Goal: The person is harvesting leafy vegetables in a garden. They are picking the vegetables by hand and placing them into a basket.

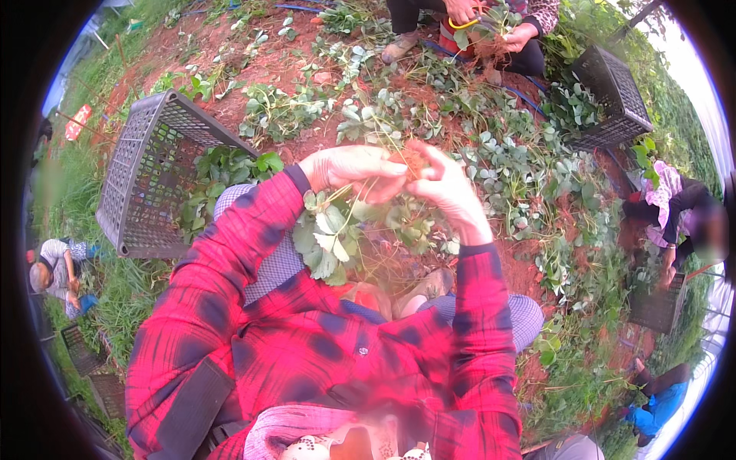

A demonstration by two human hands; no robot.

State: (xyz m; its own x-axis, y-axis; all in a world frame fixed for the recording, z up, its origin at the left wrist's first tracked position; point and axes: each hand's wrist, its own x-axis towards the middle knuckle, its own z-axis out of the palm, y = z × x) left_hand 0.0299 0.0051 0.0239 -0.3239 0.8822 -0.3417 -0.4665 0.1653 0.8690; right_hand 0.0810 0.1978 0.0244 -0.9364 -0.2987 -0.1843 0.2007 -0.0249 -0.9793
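Observation:
In front of my chest, my left hand (354,170) is closed around the thin stems of a strawberry plant (328,236), its pale green leaves hanging below the fingers. My right hand (454,198) meets it from the other side, thumb and fingers closed on the plant's reddish, soil-covered root clump (414,158). The fingertips of both hands nearly touch there. Beneath my hands, more leaves and stems hang or lie between my knees; which plant they belong to is hard to tell.
A black plastic crate (126,180) lies tipped at my left with green plants in it. Another crate (625,96) stands at the far right. Uprooted plants (506,172) cover the reddish soil. Across from me a co-worker's hand (520,37) holds a plant; other people work at both sides.

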